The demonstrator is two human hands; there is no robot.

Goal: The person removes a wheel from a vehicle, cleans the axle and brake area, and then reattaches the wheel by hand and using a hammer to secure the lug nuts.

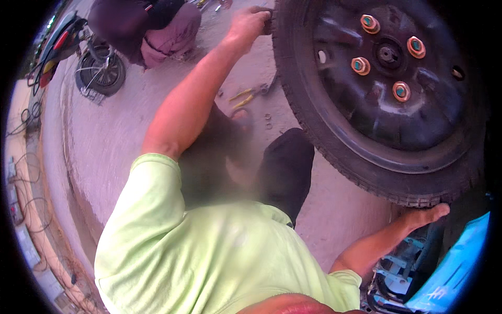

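A black car wheel [361, 125] with a rubber tyre and a dark steel rim fills the upper right. Several coppery nuts [401, 91] with greenish centres sit around its hub [388, 54]. At the tyre's upper left edge, my left hand [252, 25] has its fingers closed on the dark rubber, partly out of sight. My right hand [430, 214] presses against the tread at the bottom of the tyre; its fingertips are hidden behind it.
Yellow-handled pliers [243, 98] and small rings [268, 121] lie on the concrete ground. Another person [157, 31] crouches at the upper left beside a parked motorbike [102, 70]. Cables [36, 209] run along the left edge. A blue panel [452, 267] stands at the lower right.
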